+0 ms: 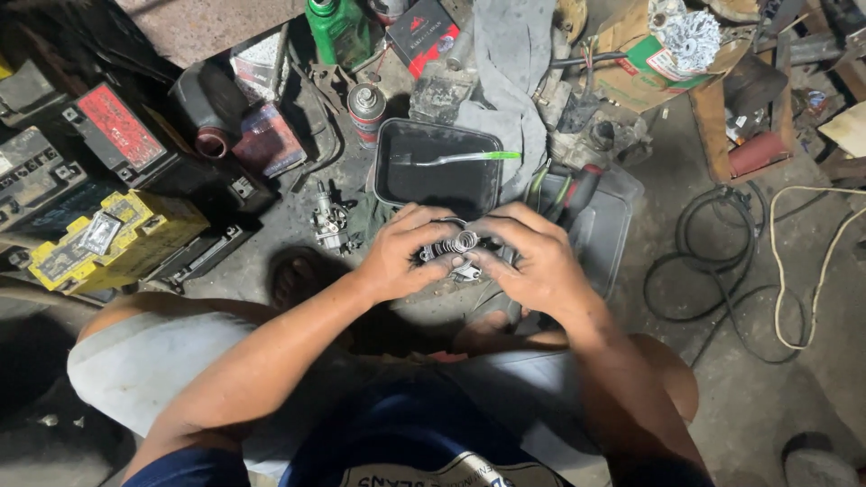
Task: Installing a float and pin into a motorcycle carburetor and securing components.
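Both hands grip one small metal part with a coil spring (457, 245), held just above my knees. My left hand (403, 252) wraps its left side, fingers curled over the top. My right hand (530, 257) closes on its right side, thumb pressed near the spring. Most of the part is hidden by my fingers. Directly beyond the hands stands a black rectangular tray (439, 171) with a green-handled toothbrush (469, 158) lying across it.
A small carburettor (330, 221) lies left of the tray. Batteries, yellow (113, 243) and black with a red top (117, 126), sit at the left. A spray can (366, 113), green bottle (338, 29), grey rag (510, 72) and screwdrivers (577, 189) lie beyond. Cables (722, 261) coil at the right.
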